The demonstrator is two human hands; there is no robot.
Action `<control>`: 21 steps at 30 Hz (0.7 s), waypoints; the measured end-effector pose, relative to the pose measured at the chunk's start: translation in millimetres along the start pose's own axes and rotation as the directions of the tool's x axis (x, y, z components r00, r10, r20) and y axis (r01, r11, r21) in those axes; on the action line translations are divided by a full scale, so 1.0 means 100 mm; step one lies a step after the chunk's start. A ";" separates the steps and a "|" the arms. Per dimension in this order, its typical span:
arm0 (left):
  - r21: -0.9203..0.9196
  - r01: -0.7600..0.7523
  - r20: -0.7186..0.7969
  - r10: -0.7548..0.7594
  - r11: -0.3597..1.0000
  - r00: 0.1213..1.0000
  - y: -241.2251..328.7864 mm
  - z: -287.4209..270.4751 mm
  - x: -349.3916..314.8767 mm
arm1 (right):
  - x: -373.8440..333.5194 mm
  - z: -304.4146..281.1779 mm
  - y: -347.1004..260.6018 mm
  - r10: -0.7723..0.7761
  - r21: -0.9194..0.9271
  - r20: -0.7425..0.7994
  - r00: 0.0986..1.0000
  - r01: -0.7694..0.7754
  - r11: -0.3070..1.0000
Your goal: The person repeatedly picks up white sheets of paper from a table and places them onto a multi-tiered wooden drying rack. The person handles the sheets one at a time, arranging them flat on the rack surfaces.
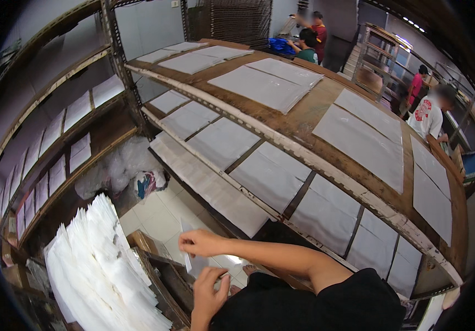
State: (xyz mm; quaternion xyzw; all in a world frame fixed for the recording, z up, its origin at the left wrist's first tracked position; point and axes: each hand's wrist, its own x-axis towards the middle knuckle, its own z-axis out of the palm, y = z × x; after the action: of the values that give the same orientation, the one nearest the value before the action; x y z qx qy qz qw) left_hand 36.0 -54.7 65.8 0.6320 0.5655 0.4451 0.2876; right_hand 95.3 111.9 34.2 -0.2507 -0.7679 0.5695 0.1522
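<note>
A thin, pale sheet (195, 265) is held in front of the body, above the tiled floor (155, 215), between the white stack and the near shelves. It is gripped near its upper part by the right hand (203, 243), whose fingers are bent and brought close together; a corner is seen projecting above the knuckles. The left hand (210, 289) is placed just below, curled, with thumb and fingers near one another; whether the sheet is also grasped by it cannot be told.

To the left of the hands, a tall, uneven stack (99, 270) of white sheets is seen, its edges fanned and ruffled. Beyond it, clear plastic bags (119, 171) are heaped on the floor, one bundle (149, 185) being marked by coloured contents.

To the right and ahead, an upper shelf (307, 124) is edged by a perforated metal rail (215, 113). Flat white packets (265, 85) are laid upon it in spaced groups. Beneath, a lower shelf (298, 196) is covered by a row of similar packets, set side by side with narrow gaps. More packets are borne by a rack (119, 121) at the far left.

In the background, four people are seen, one in a white shirt (426, 115) and one in pink (416, 85).
</note>
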 end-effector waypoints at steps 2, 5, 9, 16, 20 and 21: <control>-0.221 0.156 0.064 -0.145 0.963 0.987 -0.31 0.18 0.02 | 0.14 0.10 -0.17 -0.089 0.037 -0.027 0.996 0.090 0.995; -0.825 0.443 0.254 -0.470 0.350 0.845 -1.21 0.56 -0.04 | 0.12 0.25 -0.53 -0.154 0.254 -0.059 0.986 0.164 0.953; -0.991 0.124 0.131 -0.281 -0.041 0.951 -1.09 0.51 0.46 | -0.53 -0.24 -0.83 0.032 0.409 -0.124 0.992 0.022 0.912; -0.974 -0.211 -0.228 -0.300 0.089 0.927 -1.34 0.08 0.46 | -0.83 -0.56 -0.34 0.019 0.232 -0.311 0.950 0.056 0.971; -0.791 -0.252 -0.242 -0.093 -0.558 0.966 -1.44 -0.09 0.48 | -0.88 -0.56 -0.21 0.068 0.190 -0.316 0.946 -0.008 0.982; -0.793 -0.256 -0.237 -0.107 -0.553 0.966 -1.44 -0.12 0.48 | -0.88 -0.55 -0.18 0.072 0.183 -0.316 0.946 -0.013 0.983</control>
State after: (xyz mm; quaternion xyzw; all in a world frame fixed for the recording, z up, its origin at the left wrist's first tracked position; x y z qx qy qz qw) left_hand -42.1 18.6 -42.6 0.0387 -0.1511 0.7901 0.5928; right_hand 193.3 102.7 72.9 -0.3421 -0.6731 0.5906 0.2847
